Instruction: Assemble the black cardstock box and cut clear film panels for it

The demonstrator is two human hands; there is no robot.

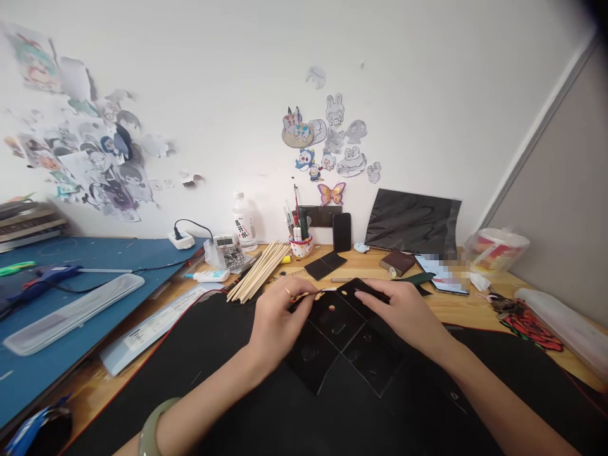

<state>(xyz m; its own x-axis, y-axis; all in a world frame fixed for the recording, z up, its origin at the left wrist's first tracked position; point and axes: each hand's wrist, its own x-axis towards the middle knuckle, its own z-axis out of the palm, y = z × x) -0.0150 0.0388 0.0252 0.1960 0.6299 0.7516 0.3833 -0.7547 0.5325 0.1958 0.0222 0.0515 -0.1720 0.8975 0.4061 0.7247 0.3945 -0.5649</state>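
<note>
A black sheet (342, 342) with pale crossing crease lines and several small cut-out holes spans the space between my hands, over the black mat (228, 405). My left hand (281, 316) pinches its upper left edge, thumb against fingers, with a ring on one finger. At the upper right edge, my right hand (403, 310) grips the sheet between thumb and fingers. Warm wood colour shows through the holes near the top. Just beyond the sheet lies a thin pencil-like stick (339, 279), partly hidden. A smaller black piece (325, 265) rests on the wooden desk behind.
A bundle of wooden sticks (259, 269) lies left of centre, beside a glue bottle (209, 276). Behind stand a pen cup (301, 246), a water bottle (244, 225) and a black phone (342, 232). A large black sheet (413, 221) leans on the wall; a lit phone (439, 273) lies right.
</note>
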